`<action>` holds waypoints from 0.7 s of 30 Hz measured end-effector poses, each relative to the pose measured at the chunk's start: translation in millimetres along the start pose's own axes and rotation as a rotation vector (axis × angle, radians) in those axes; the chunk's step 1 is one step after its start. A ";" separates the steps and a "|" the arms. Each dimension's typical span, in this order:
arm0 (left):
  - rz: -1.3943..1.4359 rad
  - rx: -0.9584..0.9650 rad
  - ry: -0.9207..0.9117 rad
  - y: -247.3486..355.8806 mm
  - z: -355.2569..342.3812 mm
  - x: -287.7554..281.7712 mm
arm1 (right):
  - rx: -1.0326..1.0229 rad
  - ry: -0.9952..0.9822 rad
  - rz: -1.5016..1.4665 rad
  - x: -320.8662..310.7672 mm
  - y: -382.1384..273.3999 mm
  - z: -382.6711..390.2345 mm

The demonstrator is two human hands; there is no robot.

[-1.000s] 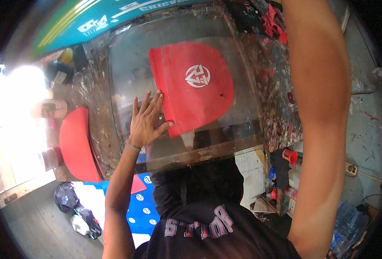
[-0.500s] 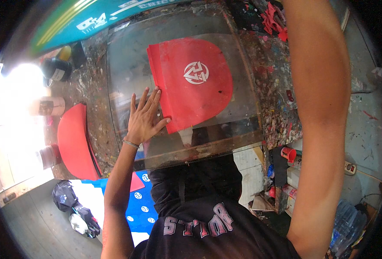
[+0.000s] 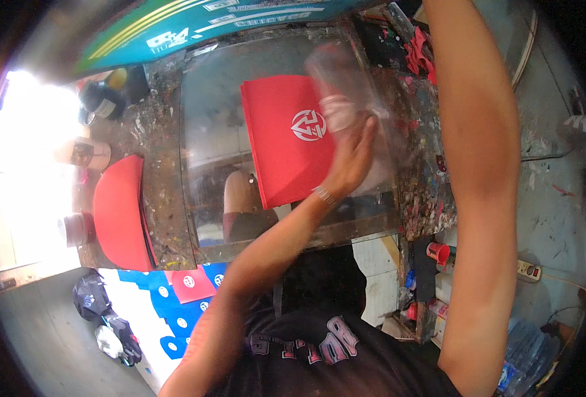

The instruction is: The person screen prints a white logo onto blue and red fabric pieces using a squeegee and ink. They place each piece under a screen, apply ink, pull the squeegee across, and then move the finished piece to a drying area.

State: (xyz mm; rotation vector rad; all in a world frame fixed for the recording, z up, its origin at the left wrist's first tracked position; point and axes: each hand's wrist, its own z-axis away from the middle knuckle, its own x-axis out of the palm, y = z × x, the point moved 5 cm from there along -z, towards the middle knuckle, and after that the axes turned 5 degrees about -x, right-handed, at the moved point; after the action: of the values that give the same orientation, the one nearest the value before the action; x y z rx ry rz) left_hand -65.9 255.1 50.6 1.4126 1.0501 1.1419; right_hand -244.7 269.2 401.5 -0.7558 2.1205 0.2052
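Note:
My left hand (image 3: 352, 157) reaches across the right part of the red curved piece (image 3: 273, 145), blurred, its fingers stretched out against a smeared clear plastic sheet (image 3: 336, 73). Whether it grips that sheet is unclear. The red piece carries a white emblem and lies on the dark, glossy board (image 3: 213, 92). My right arm runs up the right side and out of the top of the picture, its hand hidden. A separate stack of red curved pieces (image 3: 117, 212) lies to the left.
A teal printing screen (image 3: 121, 36) spans the top. Tubs (image 3: 99, 102) line the left of the paint-stained bench (image 3: 419, 198). Blue printed pieces (image 3: 174, 311) and black bags (image 3: 101, 317) are below left; a red cup (image 3: 438, 252) and a power strip (image 3: 529, 270) at the right.
My left hand has swung rightward from the red piece's left edge to its right part. The clear sheet has shifted right, uncovering the left part. The view has shifted slightly.

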 end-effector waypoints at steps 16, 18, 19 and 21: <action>-1.533 0.315 0.037 143.8 68.3 -214.2 | -0.217 0.139 0.001 76.1 -80.2 277.5; -1.451 0.226 -0.035 94.9 87.9 -212.5 | -0.151 -0.079 -0.082 99.4 -88.8 326.9; -1.404 0.221 -0.042 75.6 91.6 -213.8 | -0.098 -0.163 -0.123 111.4 -89.0 345.9; -1.308 0.194 -0.069 50.7 99.6 -214.1 | -0.066 -0.279 -0.109 128.1 -90.1 369.1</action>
State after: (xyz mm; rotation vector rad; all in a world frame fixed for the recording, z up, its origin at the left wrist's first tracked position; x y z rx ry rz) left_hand -4.3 22.3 69.7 0.5860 1.6490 0.0266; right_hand -1.4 286.7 83.2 -0.8280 1.8115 0.3049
